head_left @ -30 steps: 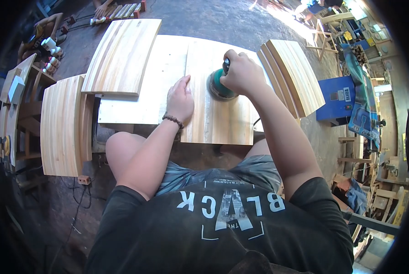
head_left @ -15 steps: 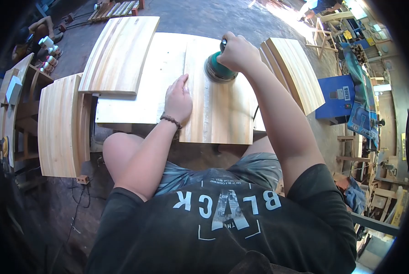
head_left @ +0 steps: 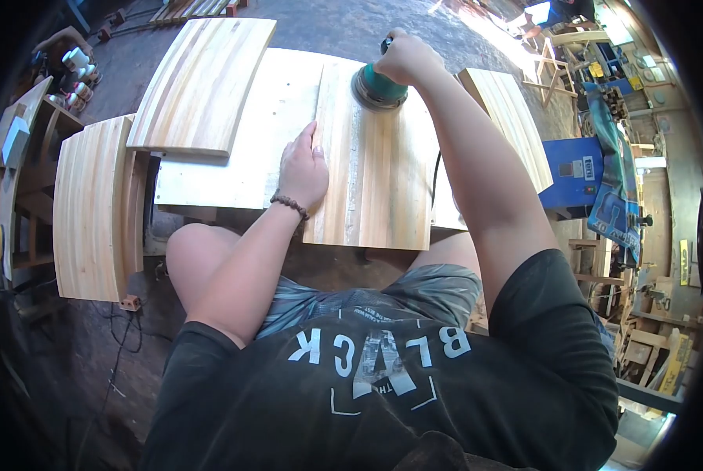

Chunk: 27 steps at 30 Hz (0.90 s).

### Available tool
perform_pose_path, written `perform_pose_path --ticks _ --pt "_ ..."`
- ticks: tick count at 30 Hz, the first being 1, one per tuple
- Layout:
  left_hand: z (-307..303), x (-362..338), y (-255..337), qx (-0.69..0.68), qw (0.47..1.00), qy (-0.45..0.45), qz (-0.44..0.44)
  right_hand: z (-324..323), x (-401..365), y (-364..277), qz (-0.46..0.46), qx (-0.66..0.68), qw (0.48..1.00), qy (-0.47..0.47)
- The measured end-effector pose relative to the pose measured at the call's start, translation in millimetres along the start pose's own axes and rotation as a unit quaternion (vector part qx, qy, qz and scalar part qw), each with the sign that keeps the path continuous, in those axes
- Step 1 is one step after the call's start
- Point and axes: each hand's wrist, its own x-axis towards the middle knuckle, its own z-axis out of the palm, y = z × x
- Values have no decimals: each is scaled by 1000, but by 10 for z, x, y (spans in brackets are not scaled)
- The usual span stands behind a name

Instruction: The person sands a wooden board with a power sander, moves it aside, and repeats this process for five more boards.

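Note:
My right hand (head_left: pixel 409 59) is wrapped round the top of a green orbital sander (head_left: pixel 376 88), whose round base sits on the far part of a striped wooden panel (head_left: pixel 367 188). My left hand (head_left: pixel 304 169) lies along the panel's left edge with its fingers stretched out, a beaded bracelet at the wrist. Under the panel is a white board (head_left: pixel 210 184), which rests across a support in front of my knees. A dark cord (head_left: pixel 435 173) runs down near the panel's right side.
One curved wooden panel (head_left: pixel 202 86) overlaps the white board's left end. More panels stand at the left (head_left: pixel 91 212) and right (head_left: pixel 512 122). A blue box (head_left: pixel 569 169) is beyond the right stack. Cables (head_left: pixel 116 353) lie on the floor. Another person's arm (head_left: pixel 67 39) shows at far left.
The sander and my right hand have slid farther away along the panel, toward its far end. My left hand stays at the panel's left edge. The whole view has shifted slightly.

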Motion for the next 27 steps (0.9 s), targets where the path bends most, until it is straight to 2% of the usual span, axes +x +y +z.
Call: perform_pose_path --ticks 12,18,22,24,27 --pt "11 -4 -21 2 1000 6 5 -29 242 -104 -4 -10 1000 17" --pt "7 -9 -21 -1 1000 7 4 -60 309 -230 -38 -32 999 19" --pt "-7 -11 4 3 1000 5 2 -108 251 -282 -51 4 998 21" --pt "-4 -10 -5 3 1000 6 6 -49 352 -369 -28 17 999 16" --pt "-2 2 -11 3 1000 8 11 -11 431 -522 -26 39 998 51"
